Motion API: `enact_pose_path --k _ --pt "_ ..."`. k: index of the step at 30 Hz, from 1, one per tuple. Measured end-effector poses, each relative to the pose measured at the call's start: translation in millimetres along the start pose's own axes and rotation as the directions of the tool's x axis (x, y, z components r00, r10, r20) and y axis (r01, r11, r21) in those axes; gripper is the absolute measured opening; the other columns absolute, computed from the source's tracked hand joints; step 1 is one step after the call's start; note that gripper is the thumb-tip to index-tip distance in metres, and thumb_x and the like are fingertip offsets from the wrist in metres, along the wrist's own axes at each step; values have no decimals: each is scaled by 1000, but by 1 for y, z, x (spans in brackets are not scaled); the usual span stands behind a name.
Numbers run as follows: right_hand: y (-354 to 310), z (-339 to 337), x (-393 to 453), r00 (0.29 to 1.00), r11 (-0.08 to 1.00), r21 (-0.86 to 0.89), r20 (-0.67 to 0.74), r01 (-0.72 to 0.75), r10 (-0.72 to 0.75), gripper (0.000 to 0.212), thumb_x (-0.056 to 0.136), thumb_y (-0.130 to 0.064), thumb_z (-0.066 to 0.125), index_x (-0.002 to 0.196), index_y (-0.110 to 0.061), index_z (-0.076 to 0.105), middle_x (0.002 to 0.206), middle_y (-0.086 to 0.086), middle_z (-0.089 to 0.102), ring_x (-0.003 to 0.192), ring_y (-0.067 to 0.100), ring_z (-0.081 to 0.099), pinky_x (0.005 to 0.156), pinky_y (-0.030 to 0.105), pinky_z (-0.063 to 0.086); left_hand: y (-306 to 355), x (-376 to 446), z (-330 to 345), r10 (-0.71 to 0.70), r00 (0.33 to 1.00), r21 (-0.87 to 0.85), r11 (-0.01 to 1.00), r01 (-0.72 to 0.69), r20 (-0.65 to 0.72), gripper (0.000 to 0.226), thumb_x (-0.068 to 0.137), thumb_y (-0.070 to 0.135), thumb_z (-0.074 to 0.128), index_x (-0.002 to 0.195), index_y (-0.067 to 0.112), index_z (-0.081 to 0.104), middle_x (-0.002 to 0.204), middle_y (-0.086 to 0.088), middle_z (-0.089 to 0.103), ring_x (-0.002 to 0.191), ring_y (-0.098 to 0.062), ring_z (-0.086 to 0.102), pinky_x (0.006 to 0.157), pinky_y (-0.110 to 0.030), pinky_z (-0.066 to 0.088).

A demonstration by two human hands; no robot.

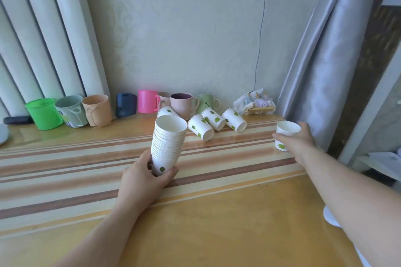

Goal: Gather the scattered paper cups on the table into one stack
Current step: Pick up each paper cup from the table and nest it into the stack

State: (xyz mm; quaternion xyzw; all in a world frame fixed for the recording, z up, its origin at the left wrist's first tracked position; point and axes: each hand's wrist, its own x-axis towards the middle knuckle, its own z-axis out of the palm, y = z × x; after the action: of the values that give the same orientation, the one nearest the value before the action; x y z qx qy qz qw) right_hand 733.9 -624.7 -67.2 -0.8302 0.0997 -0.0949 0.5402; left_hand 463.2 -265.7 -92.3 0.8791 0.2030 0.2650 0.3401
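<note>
left hand (142, 176): fingers wrapped round base of tall stack of white leaf-printed paper cups (168, 144) | right hand (298, 140): closed round single upright white paper cup (286, 134), well right of stack | three loose paper cups (216, 124) lying on striped wooden table (65, 165) just behind stack

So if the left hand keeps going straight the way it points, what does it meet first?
Probably the tipped paper cup lying beyond the stack that the left hand holds; depth is unclear.

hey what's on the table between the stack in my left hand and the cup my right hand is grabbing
In the head view, bare striped table lies directly between the stack and the cup; three tipped cups lie just behind that line.
</note>
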Motion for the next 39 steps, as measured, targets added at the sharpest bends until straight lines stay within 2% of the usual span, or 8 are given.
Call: enact_pose_path --k 3,7,13,22,26,34,36,39 --pt "-12 11 -15 998 997 55 -45 50 -48 58 70 -31 88 122 -26 62 119 1 73 104 28 68 78 35 53 0 0 0 1 1000 5 1000 -1 -1 45 73 62 87 104 45 59 86 29 68 83 12 59 63 -14 41" --pt "-64 33 -62 978 936 306 63 171 -200 42 74 -29 88 111 -31 68 109 -9 77 92 8 73 63 20 52 0 -1 -1 10 1000 5 1000 -10 -11 45 72 63 87 104 45 59 85 28 68 82 12 60 62 -13 41" --pt "-153 72 -162 785 758 623 364 195 -501 46 68 -22 91 108 -22 71 91 -11 80 80 3 75 63 21 57 -1 -3 -2 5 1000 3 1000 -5 -8 46 71 65 85 103 44 60 84 26 69 84 11 61 64 -14 43" --pt "-161 112 -213 665 782 602 520 161 -537 57 71 -18 90 124 -15 71 121 1 79 105 11 75 87 31 62 -1 -4 -1 35 999 -10 999 -35 -24 49 75 58 88 114 37 65 86 18 74 84 -9 70 75 -35 59" --pt "-163 120 -216 660 782 598 517 176 -545 67 69 -23 92 131 -12 68 128 4 78 118 20 74 96 36 62 -1 -3 -1 33 999 -23 999 -34 -28 49 76 57 88 113 37 64 84 20 72 80 -1 66 70 -28 54" --pt "-126 107 -206 548 830 490 632 266 -548 67 73 -43 93 134 -45 67 135 -14 73 128 8 64 107 40 52 -2 -4 -2 -6 1000 -75 997 5 -20 45 74 60 86 107 43 61 81 24 70 82 6 65 66 -21 51" --pt "-115 94 -192 564 861 456 659 227 -498 74 62 -64 93 130 -51 67 135 -15 71 120 -2 65 94 29 55 -3 -4 -1 -19 1000 -92 996 17 -23 46 73 60 85 110 42 63 83 23 72 84 -1 67 70 -27 55" --pt "-103 85 -150 761 913 345 527 217 -379 67 69 -74 82 124 -37 70 128 -8 72 120 9 69 84 25 53 -3 -4 0 -21 999 -102 995 18 -29 49 73 61 84 114 42 64 82 23 73 85 -2 68 74 -32 58"
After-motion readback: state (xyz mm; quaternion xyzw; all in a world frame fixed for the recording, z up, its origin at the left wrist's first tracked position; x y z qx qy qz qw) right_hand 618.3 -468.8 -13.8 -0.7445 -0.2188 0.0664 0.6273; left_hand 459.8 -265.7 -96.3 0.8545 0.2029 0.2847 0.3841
